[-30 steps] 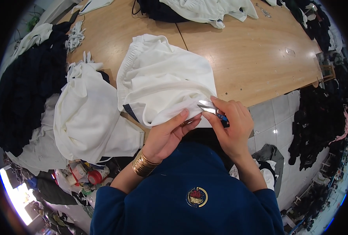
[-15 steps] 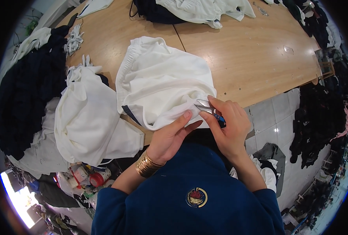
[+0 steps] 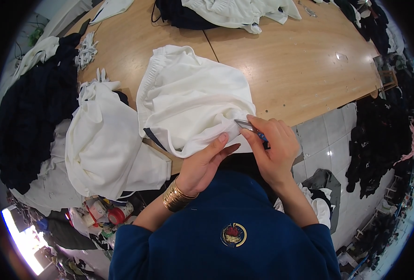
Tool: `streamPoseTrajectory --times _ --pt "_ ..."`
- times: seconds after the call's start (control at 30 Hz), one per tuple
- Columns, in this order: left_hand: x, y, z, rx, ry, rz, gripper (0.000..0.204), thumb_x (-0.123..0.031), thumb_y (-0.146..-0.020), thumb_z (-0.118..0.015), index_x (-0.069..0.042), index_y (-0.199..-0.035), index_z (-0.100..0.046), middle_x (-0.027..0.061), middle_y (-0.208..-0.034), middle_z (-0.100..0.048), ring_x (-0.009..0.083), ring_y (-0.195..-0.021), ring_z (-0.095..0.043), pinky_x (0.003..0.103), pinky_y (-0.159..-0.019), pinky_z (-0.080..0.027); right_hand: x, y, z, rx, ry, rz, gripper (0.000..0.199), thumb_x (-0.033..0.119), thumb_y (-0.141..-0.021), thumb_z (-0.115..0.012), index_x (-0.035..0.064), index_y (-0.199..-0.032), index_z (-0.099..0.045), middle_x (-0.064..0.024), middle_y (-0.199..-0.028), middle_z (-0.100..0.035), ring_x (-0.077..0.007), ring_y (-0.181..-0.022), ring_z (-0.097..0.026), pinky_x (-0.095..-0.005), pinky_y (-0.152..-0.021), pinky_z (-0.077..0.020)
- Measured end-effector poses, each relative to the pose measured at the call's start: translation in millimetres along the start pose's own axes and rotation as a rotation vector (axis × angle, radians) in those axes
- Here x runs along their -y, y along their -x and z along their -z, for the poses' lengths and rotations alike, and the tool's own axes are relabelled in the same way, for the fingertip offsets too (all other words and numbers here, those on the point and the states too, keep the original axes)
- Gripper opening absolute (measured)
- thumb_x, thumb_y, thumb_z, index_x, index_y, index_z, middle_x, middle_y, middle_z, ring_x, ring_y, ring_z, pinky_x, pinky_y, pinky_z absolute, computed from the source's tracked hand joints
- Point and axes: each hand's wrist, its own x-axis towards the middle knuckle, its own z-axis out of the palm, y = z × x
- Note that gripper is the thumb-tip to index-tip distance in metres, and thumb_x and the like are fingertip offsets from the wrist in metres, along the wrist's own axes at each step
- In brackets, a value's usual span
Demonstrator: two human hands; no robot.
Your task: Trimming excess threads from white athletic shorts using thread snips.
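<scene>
White shorts or trousers (image 3: 195,88) with a gathered elastic waistband and a dark blue strip at one corner lie in front of me. My left hand (image 3: 207,158) pinches their near edge between thumb and fingers. My right hand (image 3: 274,144) grips a pair of thread snips (image 3: 246,125) with blue on the handle. Their metal blades look closed together and touch or lie just over the white cloth, right of my left thumb. Whether a thread is between the blades is too small to see.
The wooden table (image 3: 305,65) extends to the right and back. A heaped white garment (image 3: 104,144) sits at left, beside dark cloth (image 3: 34,107). More white garments (image 3: 235,11) lie at the far edge. Black clothes (image 3: 377,144) are at right above the tiled floor (image 3: 323,135).
The snips' blades were spread apart and now look closed. My hands and the white garment have hardly moved; the whole view has shifted slightly.
</scene>
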Motion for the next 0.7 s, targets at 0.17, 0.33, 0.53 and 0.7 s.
streamPoseTrajectory --times 0.17,0.33,0.53,0.7 --pt "0 1 1 0.013 -0.008 -0.008 0.039 -0.017 -0.091 -0.054 -0.005 -0.126 -0.043 0.0073 -0.121 -0.051 0.0173 -0.113 -0.047 0.039 -0.096 -0.042 5 -5 2 -0.034 -0.327 -0.262 0.027 0.015 -0.073 -0.072 0.004 -0.095 -0.062 -0.0053 -0.077 -0.06 -0.0174 -0.063 -0.056 -0.0266 -0.055 -0.0437" --pt "-7 -1 22 0.172 -0.111 0.281 0.043 -0.021 -0.093 -0.05 -0.003 -0.13 -0.038 0.0112 -0.125 -0.05 0.0196 -0.103 -0.055 0.035 -0.09 -0.045 -6 -5 5 0.082 -0.354 -0.41 0.025 0.013 -0.073 -0.071 0.0048 -0.094 -0.06 -0.0059 -0.082 -0.06 -0.0172 -0.064 -0.057 -0.0247 -0.058 -0.0451" --pt "-52 21 44 0.731 -1.022 0.302 0.048 -0.032 -0.093 -0.047 -0.002 -0.129 -0.044 0.0137 -0.12 -0.056 0.0194 -0.099 -0.059 0.028 -0.079 -0.047 -67 23 15 0.102 -0.057 -0.499 0.013 0.007 -0.077 -0.067 0.0028 -0.088 -0.061 -0.0076 -0.074 -0.058 -0.0155 -0.063 -0.056 -0.0254 -0.059 -0.0444" --pt "-86 11 42 0.017 -1.278 -0.43 0.039 -0.017 -0.08 -0.063 -0.007 -0.117 -0.055 0.0092 -0.115 -0.057 0.0236 -0.107 -0.051 0.034 -0.092 -0.04 -63 27 -4 0.134 -0.19 -0.513 0.014 0.007 -0.077 -0.066 0.0028 -0.09 -0.061 -0.0092 -0.072 -0.057 -0.0205 -0.065 -0.057 -0.029 -0.062 -0.0455"
